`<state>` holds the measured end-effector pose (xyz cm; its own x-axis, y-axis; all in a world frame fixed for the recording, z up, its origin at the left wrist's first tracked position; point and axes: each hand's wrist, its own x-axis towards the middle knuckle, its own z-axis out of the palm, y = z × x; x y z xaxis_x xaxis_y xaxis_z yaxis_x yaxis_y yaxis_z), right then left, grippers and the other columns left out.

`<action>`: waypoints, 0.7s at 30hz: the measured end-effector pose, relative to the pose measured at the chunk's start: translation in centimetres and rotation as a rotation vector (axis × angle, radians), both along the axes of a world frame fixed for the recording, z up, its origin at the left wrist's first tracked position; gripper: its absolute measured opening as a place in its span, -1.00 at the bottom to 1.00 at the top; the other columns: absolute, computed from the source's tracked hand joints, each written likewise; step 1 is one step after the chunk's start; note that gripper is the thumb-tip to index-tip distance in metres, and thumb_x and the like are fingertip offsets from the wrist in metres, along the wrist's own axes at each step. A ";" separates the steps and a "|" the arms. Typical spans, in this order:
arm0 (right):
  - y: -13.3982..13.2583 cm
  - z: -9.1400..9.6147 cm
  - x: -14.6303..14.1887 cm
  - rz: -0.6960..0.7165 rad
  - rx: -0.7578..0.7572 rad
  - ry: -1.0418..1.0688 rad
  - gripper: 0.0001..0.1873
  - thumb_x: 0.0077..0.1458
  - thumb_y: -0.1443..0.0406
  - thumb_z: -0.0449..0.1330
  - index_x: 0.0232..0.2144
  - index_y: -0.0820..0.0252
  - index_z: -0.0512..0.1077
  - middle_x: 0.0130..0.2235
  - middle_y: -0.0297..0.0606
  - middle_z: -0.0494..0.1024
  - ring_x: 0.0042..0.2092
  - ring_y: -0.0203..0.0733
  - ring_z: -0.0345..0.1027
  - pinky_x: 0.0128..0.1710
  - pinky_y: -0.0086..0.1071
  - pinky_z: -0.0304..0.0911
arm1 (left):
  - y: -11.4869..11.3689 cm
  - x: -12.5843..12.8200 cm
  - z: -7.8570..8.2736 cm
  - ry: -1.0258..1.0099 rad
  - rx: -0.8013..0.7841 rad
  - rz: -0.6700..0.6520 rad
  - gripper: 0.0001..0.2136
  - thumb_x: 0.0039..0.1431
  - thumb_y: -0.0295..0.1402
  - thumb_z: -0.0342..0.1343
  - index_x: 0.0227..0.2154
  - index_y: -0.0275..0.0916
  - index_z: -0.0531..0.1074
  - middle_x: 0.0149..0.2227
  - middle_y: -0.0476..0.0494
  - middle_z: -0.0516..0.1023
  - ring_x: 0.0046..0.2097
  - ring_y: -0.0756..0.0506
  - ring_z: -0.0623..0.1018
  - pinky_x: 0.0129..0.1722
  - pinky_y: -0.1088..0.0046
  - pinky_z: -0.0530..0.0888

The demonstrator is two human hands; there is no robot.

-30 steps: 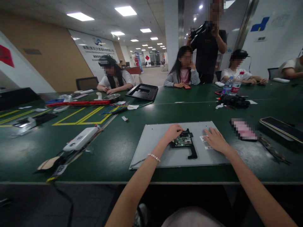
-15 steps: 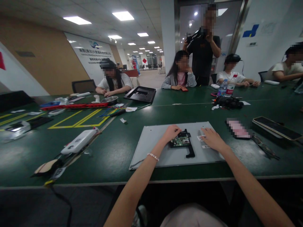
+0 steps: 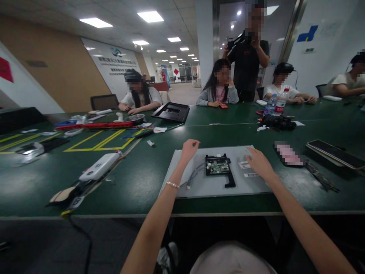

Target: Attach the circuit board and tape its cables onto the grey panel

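A flat grey panel [image 3: 182,192] lies on the table before me. On its middle sits a black bracket [image 3: 229,180] around a green circuit board [image 3: 218,166]. My left hand [image 3: 188,150] is over the panel's far left corner, its fingers curled together at the tips; what they hold, if anything, is too small to make out. A thin grey cable [image 3: 192,177] runs from the board's left side, close to my left wrist. Over the panel's right side is my right hand [image 3: 260,163], fingers stretched out and apart, beside white labels [image 3: 244,164].
To the right lie a pink phone [image 3: 288,154], a dark phone [image 3: 336,152] and glasses [image 3: 321,176]. A white device with a strap [image 3: 98,167] is at left. Farther back are a black frame [image 3: 172,112], bottles [image 3: 279,104] and several people around the table.
My left hand has left the bracket and moved left to the panel's far corner, uncovering the board and cable. The right hand has shifted slightly, showing more of the labels.
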<state>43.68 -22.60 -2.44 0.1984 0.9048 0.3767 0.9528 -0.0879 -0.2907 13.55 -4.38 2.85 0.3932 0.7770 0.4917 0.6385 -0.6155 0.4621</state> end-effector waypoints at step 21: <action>1.3 -3.4 1.1 0.107 -0.049 0.006 -0.41 0.16 0.24 -0.02 0.22 0.33 0.12 0.12 0.01 0.37 0.14 0.04 0.24 0.15 -0.10 0.11 | 6.8 -16.4 -1.8 0.329 -0.284 0.710 -0.46 0.13 -0.18 -0.09 0.18 -0.20 0.24 0.36 -0.29 -0.15 0.34 -0.38 -0.08 0.19 -0.13 0.04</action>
